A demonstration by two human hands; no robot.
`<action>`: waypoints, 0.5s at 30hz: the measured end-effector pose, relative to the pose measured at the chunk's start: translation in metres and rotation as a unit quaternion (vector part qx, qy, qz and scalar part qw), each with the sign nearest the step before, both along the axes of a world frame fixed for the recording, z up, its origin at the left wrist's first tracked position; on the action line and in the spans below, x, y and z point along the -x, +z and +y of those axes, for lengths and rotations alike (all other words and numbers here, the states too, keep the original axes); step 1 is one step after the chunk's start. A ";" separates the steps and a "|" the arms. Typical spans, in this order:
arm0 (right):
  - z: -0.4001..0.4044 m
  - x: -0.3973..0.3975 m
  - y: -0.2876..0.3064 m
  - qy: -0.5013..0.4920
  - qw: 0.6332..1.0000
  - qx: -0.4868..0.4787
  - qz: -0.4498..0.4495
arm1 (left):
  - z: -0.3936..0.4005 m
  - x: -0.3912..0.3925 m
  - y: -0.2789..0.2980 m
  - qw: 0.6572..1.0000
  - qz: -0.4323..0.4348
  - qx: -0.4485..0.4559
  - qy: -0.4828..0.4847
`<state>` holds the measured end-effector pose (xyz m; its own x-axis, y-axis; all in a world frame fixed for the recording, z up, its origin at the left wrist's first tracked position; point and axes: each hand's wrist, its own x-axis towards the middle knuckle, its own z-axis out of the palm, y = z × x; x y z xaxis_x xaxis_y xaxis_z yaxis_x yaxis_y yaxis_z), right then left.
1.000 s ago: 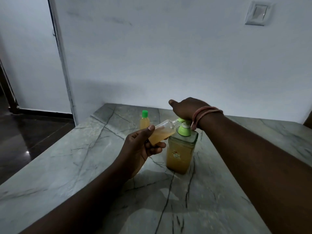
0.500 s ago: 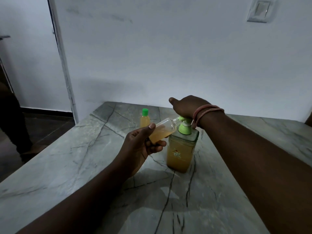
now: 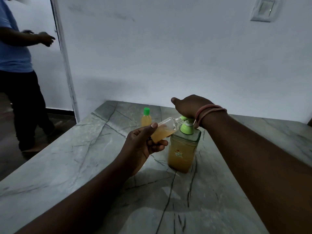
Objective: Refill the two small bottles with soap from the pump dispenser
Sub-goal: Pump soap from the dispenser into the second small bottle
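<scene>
Two bare forearms are seen, no sleeves visible on either, up to the frame edge. Left hand (image 3: 141,146): nothing worn, no rings or bands made out; a short, pale thumbnail is visible. Right hand (image 3: 187,105): no rings made out. Right wrist is circled by thin bangles (image 3: 209,110), pinkish-orange, at least two strands, loosely stacked and slightly crossed. No watch or gloves are seen. Lighting is dim, so finer detail can't be told.

Open bottle (image 3: 164,130) tilted at pump dispenser (image 3: 184,150) spout; capped bottle (image 3: 146,117) upright behind.
</scene>
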<state>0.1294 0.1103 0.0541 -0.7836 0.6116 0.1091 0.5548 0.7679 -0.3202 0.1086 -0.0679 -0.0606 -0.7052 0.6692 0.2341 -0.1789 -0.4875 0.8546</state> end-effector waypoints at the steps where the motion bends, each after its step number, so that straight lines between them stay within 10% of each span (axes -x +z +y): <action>1: 0.001 0.001 -0.002 0.002 1.000 0.005 0.001 | 0.000 0.000 0.000 1.000 0.000 0.000 0.000; 15: 0.000 -0.001 -0.003 0.000 1.000 -0.002 0.002 | 0.000 0.001 -0.002 1.000 -0.006 -0.009 -0.004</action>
